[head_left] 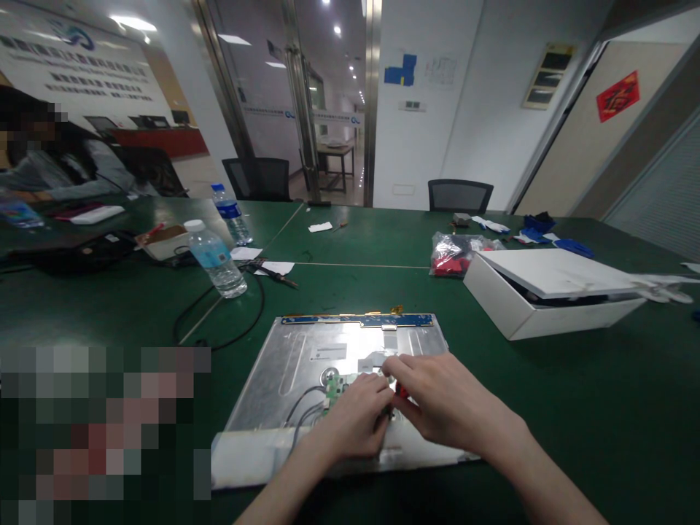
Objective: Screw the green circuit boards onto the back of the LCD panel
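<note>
A metal-backed display panel [273, 364] lies on the table in front of me, with a thin blue circuit strip [328, 320] along its far edge. Near its middle a small green circuit board [335, 386] has dark cables [300, 401] running from it. My left hand [358, 412] rests over this board, its fingers curled together and what they pinch hidden. Right beside it, my right hand [442, 397] is closed around a small red object [402, 391], mostly covered by the fingers, so its kind does not show. The fingertips of both hands nearly meet.
Two water bottles [217, 259] stand at the left, near a soldering iron [276, 275] and a looped black cable [262, 313]. A white box [552, 313] with its lid ajar sits right, beside a plastic bag [453, 255]. A person [82, 168] sits far left.
</note>
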`<state>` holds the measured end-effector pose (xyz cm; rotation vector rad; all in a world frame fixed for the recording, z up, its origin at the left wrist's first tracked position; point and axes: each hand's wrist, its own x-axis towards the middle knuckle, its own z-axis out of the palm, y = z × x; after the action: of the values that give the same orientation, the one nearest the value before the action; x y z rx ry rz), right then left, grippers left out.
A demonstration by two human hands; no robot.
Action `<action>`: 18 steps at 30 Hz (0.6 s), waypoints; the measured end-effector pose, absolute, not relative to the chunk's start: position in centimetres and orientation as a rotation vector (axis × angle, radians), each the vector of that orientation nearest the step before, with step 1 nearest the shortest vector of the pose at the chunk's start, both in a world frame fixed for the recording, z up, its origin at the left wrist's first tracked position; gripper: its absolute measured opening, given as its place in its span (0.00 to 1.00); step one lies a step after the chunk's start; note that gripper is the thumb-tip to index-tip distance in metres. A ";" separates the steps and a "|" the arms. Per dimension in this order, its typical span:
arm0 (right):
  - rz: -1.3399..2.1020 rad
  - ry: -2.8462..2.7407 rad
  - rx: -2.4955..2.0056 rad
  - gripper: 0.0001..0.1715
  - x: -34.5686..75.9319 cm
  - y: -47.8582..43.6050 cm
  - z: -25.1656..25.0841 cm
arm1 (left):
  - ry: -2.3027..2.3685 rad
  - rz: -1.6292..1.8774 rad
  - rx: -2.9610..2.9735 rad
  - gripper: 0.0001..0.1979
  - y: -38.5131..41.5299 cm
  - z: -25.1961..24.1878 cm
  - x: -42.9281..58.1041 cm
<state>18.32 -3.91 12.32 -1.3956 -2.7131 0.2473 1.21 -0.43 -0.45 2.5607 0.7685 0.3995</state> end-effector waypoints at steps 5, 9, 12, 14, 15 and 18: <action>0.225 -2.705 -1.446 0.07 18.4 -3.9 12.4 | 0.780 0.423 2.563 0.12 -0.5 -0.6 1.3; 0.286 -2.742 -1.332 0.09 18.6 -4.0 12.6 | 0.771 0.406 2.572 0.13 -0.5 -0.7 1.2; 0.262 -2.719 -1.382 0.09 18.5 -3.9 12.3 | 0.770 0.386 2.574 0.11 -0.5 -0.6 1.2; 0.240 -2.699 -1.445 0.08 18.4 -3.8 12.1 | 0.782 0.387 2.569 0.11 -0.4 -0.5 1.2; 0.234 -2.696 -1.470 0.07 18.4 -3.7 12.0 | 0.787 0.390 2.565 0.11 -0.4 -0.5 1.2; 0.248 -2.706 -1.441 0.08 18.6 -3.8 12.2 | 0.775 0.394 2.557 0.12 -0.4 -0.5 1.3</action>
<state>18.56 -3.77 12.15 -1.4408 -2.7064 0.2483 1.27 -0.42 -0.50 2.5573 0.7748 0.3935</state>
